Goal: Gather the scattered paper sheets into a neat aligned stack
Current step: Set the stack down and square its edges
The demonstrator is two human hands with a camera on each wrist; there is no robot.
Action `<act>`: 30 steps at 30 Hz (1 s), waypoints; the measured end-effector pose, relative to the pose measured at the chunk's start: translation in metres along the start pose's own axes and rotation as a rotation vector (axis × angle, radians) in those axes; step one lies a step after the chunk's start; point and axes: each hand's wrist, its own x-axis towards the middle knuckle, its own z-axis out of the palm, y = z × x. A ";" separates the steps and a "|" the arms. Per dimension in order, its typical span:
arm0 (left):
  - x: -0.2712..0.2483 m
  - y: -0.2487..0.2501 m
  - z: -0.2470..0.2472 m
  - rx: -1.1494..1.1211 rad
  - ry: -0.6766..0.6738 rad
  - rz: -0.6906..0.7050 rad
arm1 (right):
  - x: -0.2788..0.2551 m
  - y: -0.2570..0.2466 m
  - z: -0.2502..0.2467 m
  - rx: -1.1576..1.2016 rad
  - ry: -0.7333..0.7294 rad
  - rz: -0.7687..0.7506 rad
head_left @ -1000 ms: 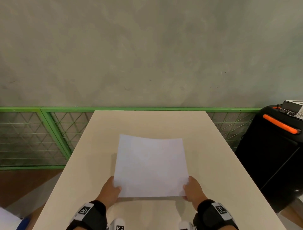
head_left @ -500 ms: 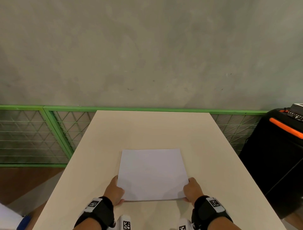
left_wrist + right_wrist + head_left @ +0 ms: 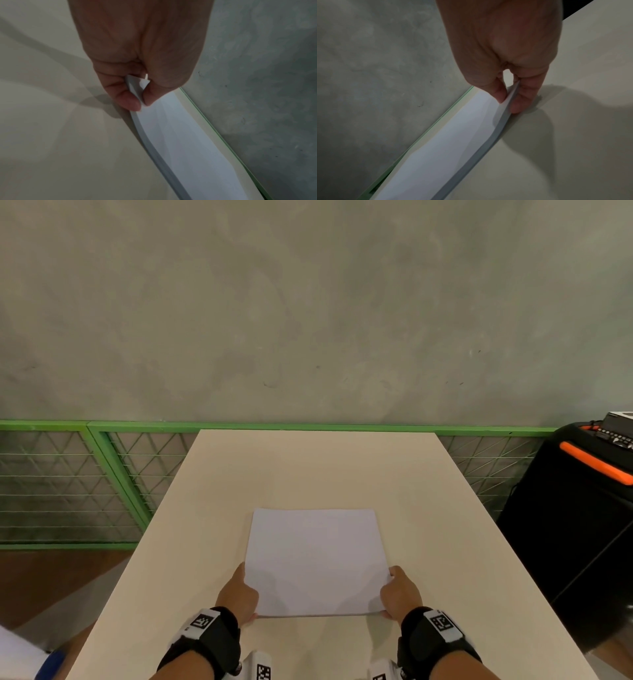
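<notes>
Paper stack (image 3: 317,559) lies on the counter (image 3: 445,542), near its front edge. The left hand (image 3: 238,594) and right hand (image 3: 399,594) each pinch a near corner between thumb and fingers (image 3: 127,100). To set it down well, lower the near edge flat, then release both grips together. Sheet count and far-edge alignment cannot be made out; the forearms are cut off.

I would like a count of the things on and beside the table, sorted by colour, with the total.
White: 1, the paper stack, pinched by the left hand and the right hand.
Beige: 1, the table.
Green: 1, the fence.
Black with orange: 1, the case.
Total: 4. The number of sheets in the stack cannot be told.
</notes>
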 end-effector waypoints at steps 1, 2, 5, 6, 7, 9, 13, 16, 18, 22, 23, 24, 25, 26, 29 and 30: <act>0.001 -0.001 0.000 0.024 0.004 -0.001 | 0.002 0.001 0.001 -0.012 0.002 -0.003; 0.002 -0.002 0.000 0.050 0.011 -0.006 | 0.002 0.002 0.002 -0.033 0.002 -0.010; 0.004 -0.005 0.001 0.130 0.036 -0.022 | 0.005 0.003 0.004 -0.072 0.019 -0.013; 0.003 -0.005 0.001 0.190 0.049 -0.020 | 0.005 0.004 0.005 -0.077 0.030 -0.007; 0.004 -0.006 0.002 0.256 0.062 -0.021 | 0.006 0.004 0.006 -0.083 0.042 -0.003; 0.001 -0.005 0.003 0.335 0.079 -0.021 | 0.008 0.005 0.008 -0.094 0.043 -0.002; -0.004 -0.004 0.005 0.429 0.088 -0.014 | 0.007 0.006 0.004 -0.078 -0.033 -0.032; -0.009 -0.003 0.003 0.416 0.075 0.027 | 0.006 0.009 -0.006 -0.136 -0.116 -0.089; -0.014 -0.001 0.000 0.475 0.010 0.062 | 0.005 0.011 -0.010 -0.277 -0.152 -0.147; -0.022 -0.002 -0.007 0.752 -0.072 0.134 | -0.002 0.015 -0.010 -0.550 -0.141 -0.262; -0.023 -0.003 -0.008 0.795 -0.078 0.149 | -0.003 0.016 -0.010 -0.576 -0.116 -0.293; -0.023 -0.003 -0.009 0.822 -0.074 0.165 | -0.006 0.017 -0.009 -0.596 -0.090 -0.315; -0.023 -0.004 -0.010 0.838 -0.061 0.181 | -0.007 0.019 -0.008 -0.616 -0.065 -0.333; -0.023 -0.004 -0.010 0.845 -0.041 0.198 | -0.008 0.019 -0.007 -0.634 -0.043 -0.348; -0.022 -0.007 -0.009 0.852 0.028 0.226 | -0.011 0.020 -0.006 -0.680 0.000 -0.381; -0.022 -0.007 -0.009 0.865 0.038 0.230 | -0.012 0.020 -0.006 -0.699 0.004 -0.388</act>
